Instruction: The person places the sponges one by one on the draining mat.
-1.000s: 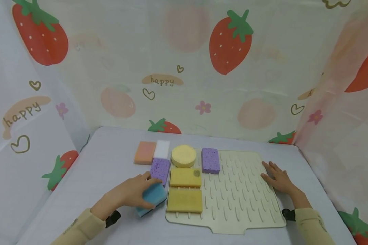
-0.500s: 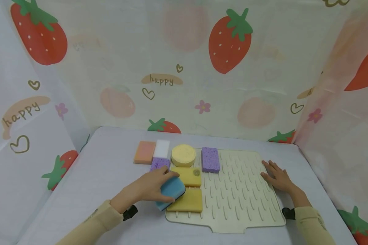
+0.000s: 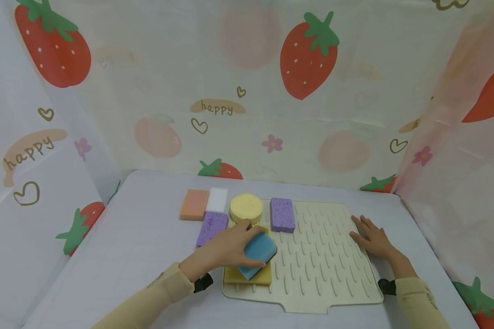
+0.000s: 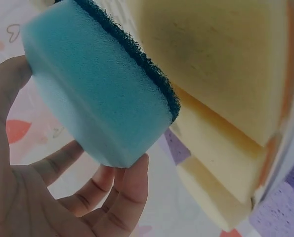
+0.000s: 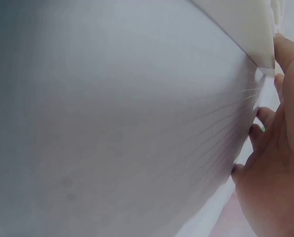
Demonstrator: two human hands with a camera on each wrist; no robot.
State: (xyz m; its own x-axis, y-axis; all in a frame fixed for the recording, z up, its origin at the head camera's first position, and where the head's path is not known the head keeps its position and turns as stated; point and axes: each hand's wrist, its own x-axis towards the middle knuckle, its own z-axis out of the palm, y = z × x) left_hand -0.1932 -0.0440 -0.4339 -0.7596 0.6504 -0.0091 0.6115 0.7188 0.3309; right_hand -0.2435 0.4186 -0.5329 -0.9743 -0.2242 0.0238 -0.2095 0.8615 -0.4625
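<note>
Gripping one blue sponge (image 3: pixel 260 249) in the left hand (image 3: pixel 230 245), with thumb and curled fingers on opposite edges. Holding it tilted, dark scouring layer underneath, over two yellow rectangular sponges (image 4: pixel 226 64); cannot tell whether touching them. Also counted on the one cream ribbed mat (image 3: pixel 319 260): one round yellow sponge (image 3: pixel 246 208), behind the yellow pair along the mat's left side, and one purple sponge (image 3: pixel 282 214), just right of the round one. Lying on the white-covered table (image 3: pixel 107 274), left of the mat: one second purple sponge (image 3: pixel 212 227), partly hidden by the left hand, one white block (image 3: pixel 217 200) just behind it, and one orange sponge (image 3: pixel 194 204) beside the white. Resting the right hand (image 3: pixel 374 240) at the mat's right edge, touching it, with fingers spread and relaxed, holding nothing.
</note>
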